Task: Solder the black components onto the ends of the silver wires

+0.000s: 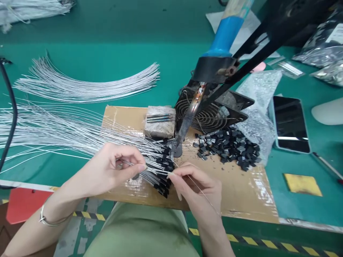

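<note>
My left hand (123,167) is closed in a pinch over a bundle of thin white wires (80,123), with a white wire running from its fingertips towards my right hand. A slim metallic piece shows between its fingers; its kind is unclear. My right hand (197,185) is pinched too, its fingertips at the end of that wire, and a thin strand of solder wire (199,188) crosses it. Black connectors (163,167) cap the wire ends between my hands. Just above them points the tip of a blue-handled soldering iron (184,125), held on a black stand.
A pile of small black connector pieces (230,146) lies on the cardboard (241,192) at right. Behind stand a fan (211,114) and a block (160,129) bearing metal rods. Another wire bundle (91,87), a phone (291,125) and a yellow sponge (302,184) lie on the green mat.
</note>
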Available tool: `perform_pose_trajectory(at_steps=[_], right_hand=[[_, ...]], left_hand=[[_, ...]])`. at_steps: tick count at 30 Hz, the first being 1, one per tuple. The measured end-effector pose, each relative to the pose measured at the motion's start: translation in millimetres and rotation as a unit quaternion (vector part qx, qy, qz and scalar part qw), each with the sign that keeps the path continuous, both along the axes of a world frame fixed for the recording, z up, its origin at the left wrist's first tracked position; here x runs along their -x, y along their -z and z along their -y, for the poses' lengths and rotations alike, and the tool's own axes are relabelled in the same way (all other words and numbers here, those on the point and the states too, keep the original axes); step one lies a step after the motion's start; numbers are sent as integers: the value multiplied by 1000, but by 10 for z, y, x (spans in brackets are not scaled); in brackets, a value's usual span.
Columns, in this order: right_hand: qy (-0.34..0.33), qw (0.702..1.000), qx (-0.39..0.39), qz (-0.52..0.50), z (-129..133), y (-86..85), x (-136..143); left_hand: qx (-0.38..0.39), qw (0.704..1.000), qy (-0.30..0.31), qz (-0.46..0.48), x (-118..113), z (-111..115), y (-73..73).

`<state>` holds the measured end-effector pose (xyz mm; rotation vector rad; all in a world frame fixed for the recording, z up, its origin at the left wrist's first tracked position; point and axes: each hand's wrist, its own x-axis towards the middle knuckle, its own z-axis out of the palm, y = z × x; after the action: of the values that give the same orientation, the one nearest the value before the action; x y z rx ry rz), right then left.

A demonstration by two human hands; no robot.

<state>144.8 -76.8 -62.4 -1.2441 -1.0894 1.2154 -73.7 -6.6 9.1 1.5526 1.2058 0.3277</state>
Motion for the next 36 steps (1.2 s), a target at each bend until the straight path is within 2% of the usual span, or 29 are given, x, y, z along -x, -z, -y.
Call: perform_pose_trajectory(at_steps=[5,8,11,14,18,26,28,33,36], right_hand=[[-20,1000,-11,21,13,-30,-64],[-32,998,-28,39,36,-42,-80],[-18,998,-12,51,59,-49,-66],[-19,997,-25,69,70,-35,-70],[-38,993,-62,92,86,6,-120],[27,996,-10,87,163,-45,-64],[26,996,-18,89,161,-44,-78],[-26,994,-60,84,144,0,-151],[-18,996,-46,77,153,9,-155]], left_hand=[[4,999,18,-26,0,67,16],[-49,996,32,-72,-50,148,14],[-122,985,70,-101,-156,221,9],[-181,973,98,-108,-283,279,25],[-217,964,117,-102,-412,336,77],[-191,970,123,-83,-465,326,101],[-178,973,125,-81,-448,294,86],[-112,980,145,-74,-348,163,36],[-113,979,153,-67,-301,89,24]])
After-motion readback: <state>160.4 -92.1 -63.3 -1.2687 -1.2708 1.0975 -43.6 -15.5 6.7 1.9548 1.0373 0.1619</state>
